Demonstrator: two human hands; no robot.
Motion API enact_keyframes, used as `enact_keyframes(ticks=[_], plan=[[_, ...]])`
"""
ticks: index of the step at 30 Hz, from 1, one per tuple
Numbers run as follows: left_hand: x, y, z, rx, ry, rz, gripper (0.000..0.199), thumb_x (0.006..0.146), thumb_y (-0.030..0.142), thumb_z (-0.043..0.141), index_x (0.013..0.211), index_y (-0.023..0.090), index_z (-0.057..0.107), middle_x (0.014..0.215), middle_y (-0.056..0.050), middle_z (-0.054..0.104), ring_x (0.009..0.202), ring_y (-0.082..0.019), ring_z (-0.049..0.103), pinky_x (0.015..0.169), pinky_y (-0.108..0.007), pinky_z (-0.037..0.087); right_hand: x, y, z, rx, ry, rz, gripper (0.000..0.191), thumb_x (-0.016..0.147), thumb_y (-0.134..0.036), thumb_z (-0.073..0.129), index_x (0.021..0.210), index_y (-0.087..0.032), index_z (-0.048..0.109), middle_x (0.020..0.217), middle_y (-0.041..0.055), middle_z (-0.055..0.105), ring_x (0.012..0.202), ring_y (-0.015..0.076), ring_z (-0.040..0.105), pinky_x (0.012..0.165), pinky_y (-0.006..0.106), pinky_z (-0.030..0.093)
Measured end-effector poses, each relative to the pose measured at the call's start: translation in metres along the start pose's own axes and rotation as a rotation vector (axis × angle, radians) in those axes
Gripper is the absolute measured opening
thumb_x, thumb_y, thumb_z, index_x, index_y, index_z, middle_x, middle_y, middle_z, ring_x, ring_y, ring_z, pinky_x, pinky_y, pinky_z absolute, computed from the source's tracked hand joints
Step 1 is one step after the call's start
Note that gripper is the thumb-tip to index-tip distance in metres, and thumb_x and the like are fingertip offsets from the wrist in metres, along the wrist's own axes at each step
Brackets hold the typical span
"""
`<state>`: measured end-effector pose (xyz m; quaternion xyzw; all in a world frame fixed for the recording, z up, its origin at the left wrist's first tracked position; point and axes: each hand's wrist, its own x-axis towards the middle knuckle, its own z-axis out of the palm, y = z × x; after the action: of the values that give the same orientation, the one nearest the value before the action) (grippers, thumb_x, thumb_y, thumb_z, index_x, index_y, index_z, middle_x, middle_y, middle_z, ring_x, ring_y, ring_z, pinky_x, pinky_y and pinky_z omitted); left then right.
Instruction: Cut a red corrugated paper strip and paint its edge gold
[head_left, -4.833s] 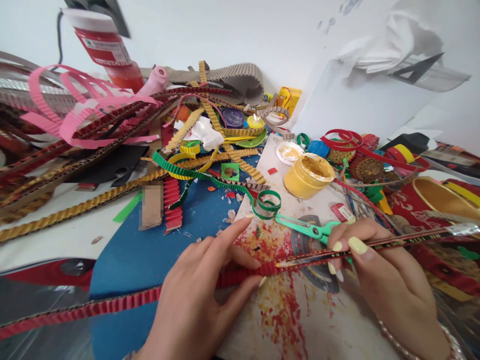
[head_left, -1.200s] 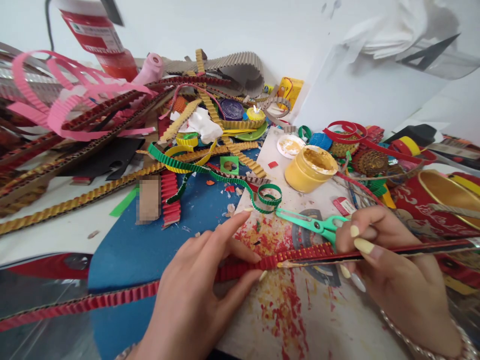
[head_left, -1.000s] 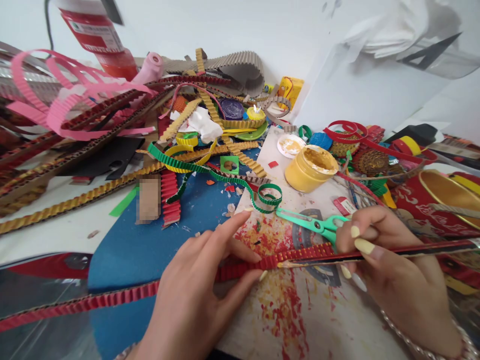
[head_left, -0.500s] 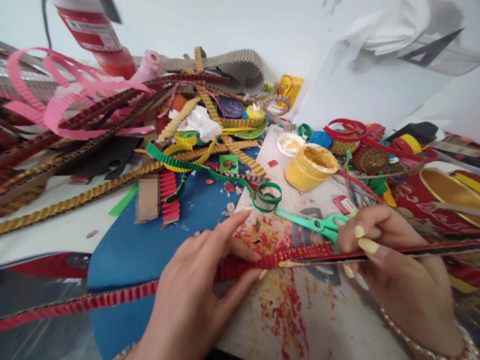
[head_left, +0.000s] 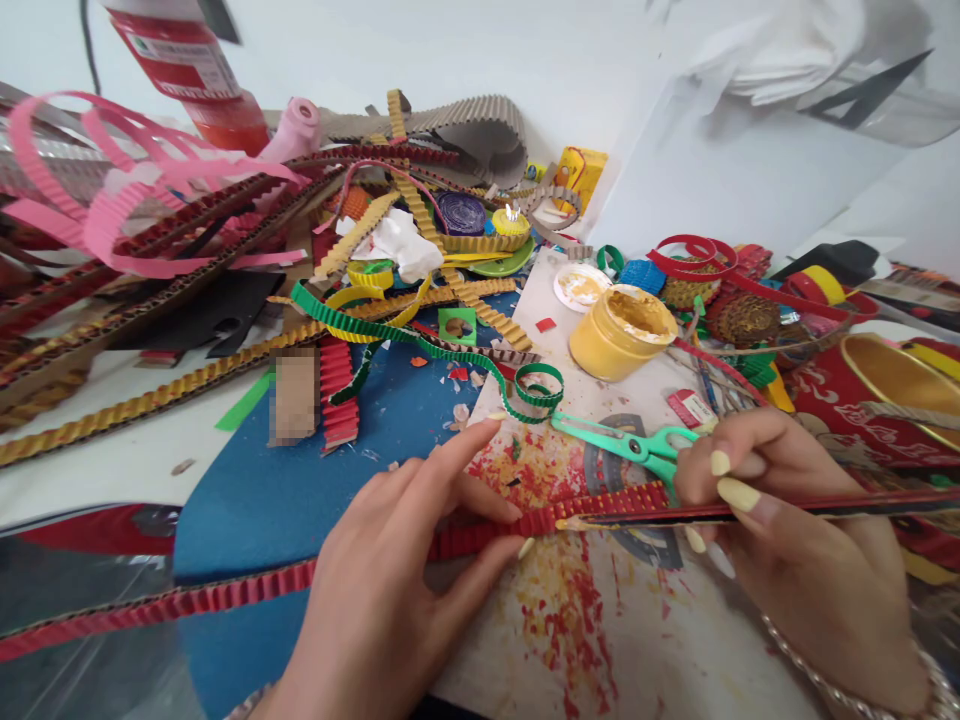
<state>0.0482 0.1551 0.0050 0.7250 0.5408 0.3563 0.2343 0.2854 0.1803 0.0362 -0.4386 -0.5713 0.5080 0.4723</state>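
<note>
My left hand pinches a red corrugated cardboard strip between thumb and fingers, its index finger stretched forward. The strip runs off past the left edge, and several of its ridges right of my fingers carry yellow paint dots. My right hand is closed around a thin dark stick, whose yellow-painted tip is at the strip's lower edge; whether they touch I cannot tell. Green-handled scissors lie just beyond, partly behind my right fingers. An open jar of yellow paint stands farther back.
The jar's lid lies paint side up behind it. A green paper strip ends in a coil near the scissors. Pink strips and more corrugated strips pile up at the left. A red container with a gold inside sits at the right.
The stick's tip has shifted very slightly left and down along the red strip. My left hand keeps its hold in the same place.
</note>
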Motion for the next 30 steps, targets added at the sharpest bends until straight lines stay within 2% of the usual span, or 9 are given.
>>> enact_keyframes(ticks=[6, 30], plan=[[-0.0016, -0.0001, -0.0016, 0.012, -0.003, 0.008, 0.055, 0.087, 0.030, 0.060, 0.135, 0.036, 0.034, 0.083, 0.010, 0.071, 0.074, -0.014, 0.069, 0.065, -0.027, 0.054, -0.0034, -0.0028, 0.0024, -0.075, 0.043, -0.040, 0.006, 0.084, -0.034, 0.062, 0.087, -0.028, 0.060, 0.067, -0.0032, 0.057, 0.054, 0.0123, 0.048, 0.046, 0.021, 0.041], [0.0016, 0.0015, -0.0006, 0.025, -0.012, 0.005, 0.056, 0.087, 0.029, 0.060, 0.136, 0.035, 0.033, 0.083, 0.008, 0.071, 0.076, -0.014, 0.070, 0.066, -0.027, 0.054, -0.0030, -0.0024, 0.0021, -0.092, 0.014, -0.058, 0.007, 0.084, -0.033, 0.062, 0.089, -0.029, 0.060, 0.068, -0.0025, 0.057, 0.058, 0.0138, 0.050, 0.049, 0.022, 0.042]])
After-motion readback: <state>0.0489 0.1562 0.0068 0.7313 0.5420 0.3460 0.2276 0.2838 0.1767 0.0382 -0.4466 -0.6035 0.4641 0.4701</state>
